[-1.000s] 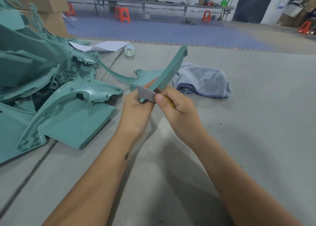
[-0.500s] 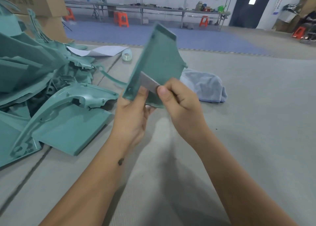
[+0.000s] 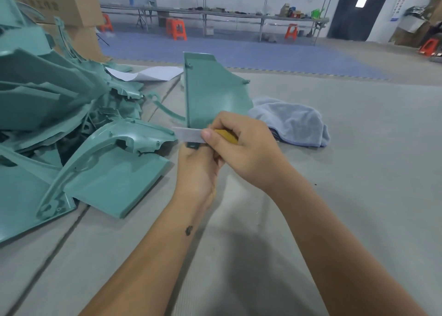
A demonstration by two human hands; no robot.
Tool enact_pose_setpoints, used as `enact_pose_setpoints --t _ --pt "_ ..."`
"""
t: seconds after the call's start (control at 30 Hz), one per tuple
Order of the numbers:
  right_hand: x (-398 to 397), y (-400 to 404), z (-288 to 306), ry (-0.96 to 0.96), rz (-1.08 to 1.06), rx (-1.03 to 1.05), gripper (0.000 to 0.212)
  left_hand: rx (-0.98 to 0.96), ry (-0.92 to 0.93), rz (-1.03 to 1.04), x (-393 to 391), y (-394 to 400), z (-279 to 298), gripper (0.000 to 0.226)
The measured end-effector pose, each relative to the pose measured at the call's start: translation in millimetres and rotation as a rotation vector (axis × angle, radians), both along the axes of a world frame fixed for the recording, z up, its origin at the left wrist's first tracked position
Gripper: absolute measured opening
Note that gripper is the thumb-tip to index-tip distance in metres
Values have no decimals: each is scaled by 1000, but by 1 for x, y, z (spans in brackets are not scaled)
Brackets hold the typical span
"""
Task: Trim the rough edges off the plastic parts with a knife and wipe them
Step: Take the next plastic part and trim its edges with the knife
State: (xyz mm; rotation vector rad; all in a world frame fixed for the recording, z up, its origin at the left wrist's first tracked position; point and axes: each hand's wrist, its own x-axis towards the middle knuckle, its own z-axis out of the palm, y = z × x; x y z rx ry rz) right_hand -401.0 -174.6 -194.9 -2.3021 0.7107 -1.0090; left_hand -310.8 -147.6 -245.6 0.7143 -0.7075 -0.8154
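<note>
Teal moulded parts lie heaped at the far left (image 3: 55,114), one curved piece (image 3: 112,153) resting on a flat panel at the near edge of the pile, all on the grey work surface (image 3: 358,208); these appear untrimmed, though burrs cannot be resolved at this range. Next to the right, the left hand (image 3: 198,172) rises from below with its fingers wrapped round the bottom end of a teal plastic part (image 3: 210,93), which now stands upright with its inner face turned to the camera. A second ago that part was tilted edge-on, and half a second ago it was mid-swing; it has since been rotated and squared up. Judgement: the turn presents the long left edge for trimming, so work on this piece is under way rather than finished, and wiping has not begun. The right hand (image 3: 244,146) comes in from the lower right, wrist bent inward, fingers curled tightly round the yellow handle of the knife (image 3: 191,135), thumb pressed on the flat of the grey blade. The blade lies level, crossing the foot of the part's left edge and projecting a little past it to the left; contact looks likely but cannot be confirmed. Further right, a grey cloth (image 3: 294,122) lies crumpled on the surface behind the hands, untouched and apart from both.
</note>
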Motion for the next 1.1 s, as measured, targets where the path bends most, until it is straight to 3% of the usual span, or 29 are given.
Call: enact_pose_setpoints --t 0.1,0.3,0.4,0.57,0.73,0.87,0.97,1.1 --pt "2 2 3 44 -39 -29 25 20 -94 28 -1 1 1 54" --pt "-8 2 11 50 -133 -68 26 58 -197 32 -5 2 3 39" --pt "-14 -1 19 -41 -184 -59 28 50 -235 -9 -11 6 2 21" --pt "-19 -9 37 -223 -313 -78 27 70 -221 -26 -15 9 3 17" --pt "-19 -1 24 -315 -85 62 35 -27 -265 133 -4 13 16 17" --pt "-25 -7 9 -499 135 318 33 -89 -476 410 17 17 21 13" --pt "-25 -19 0 -585 67 430 21 -77 -668 524 17 17 21 17" --pt "-39 -32 -11 -748 -25 443 31 46 -926 601 22 4 33 18"
